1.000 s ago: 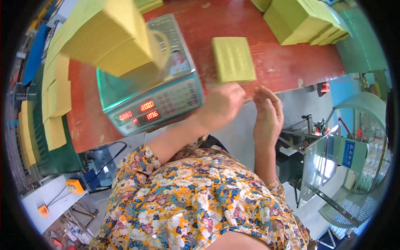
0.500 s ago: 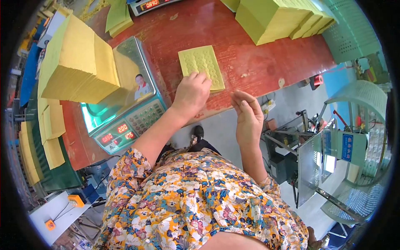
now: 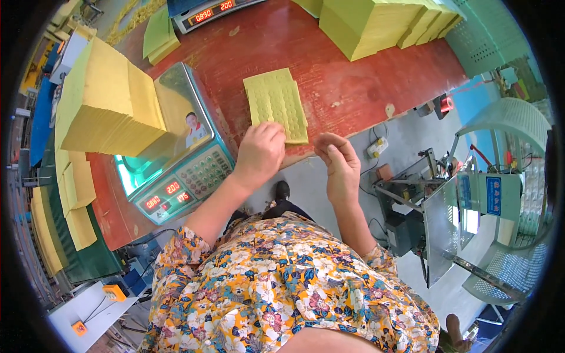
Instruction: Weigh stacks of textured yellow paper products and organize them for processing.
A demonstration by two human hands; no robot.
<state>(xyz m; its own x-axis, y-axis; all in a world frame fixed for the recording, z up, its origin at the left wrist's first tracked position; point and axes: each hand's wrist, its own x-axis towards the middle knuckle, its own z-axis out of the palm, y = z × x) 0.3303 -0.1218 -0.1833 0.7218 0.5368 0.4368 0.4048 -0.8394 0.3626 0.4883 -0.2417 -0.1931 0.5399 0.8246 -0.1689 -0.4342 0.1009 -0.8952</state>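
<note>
A small stack of yellow embossed paper sheets (image 3: 276, 97) lies on the red table, close to its near edge. The stack's far left edge looks slightly uneven. My left hand (image 3: 262, 150) is at the stack's near left corner, fingers bent and pressed together on the sheets. What lies under those fingertips is hidden. Just right of the stack, my right hand (image 3: 340, 162) hovers by the table edge, loosely curved, thumb apart from the fingers, with nothing seen in it. Left of the stack stands a digital scale (image 3: 203, 176) bearing a tall pile of yellow paper (image 3: 112, 100).
More yellow paper piles (image 3: 368, 26) stand at the far right, beside a green perforated panel (image 3: 488, 35). A second scale (image 3: 212, 13) sits at the far edge, near a small yellow stack (image 3: 160, 38). A perforated chair (image 3: 506, 117) and metal equipment (image 3: 406, 217) stand right of the table.
My left hand has drawn back from on top of the embossed sheets to their near left corner. My right hand stays beside them in much the same pose. The view has shifted slightly.
</note>
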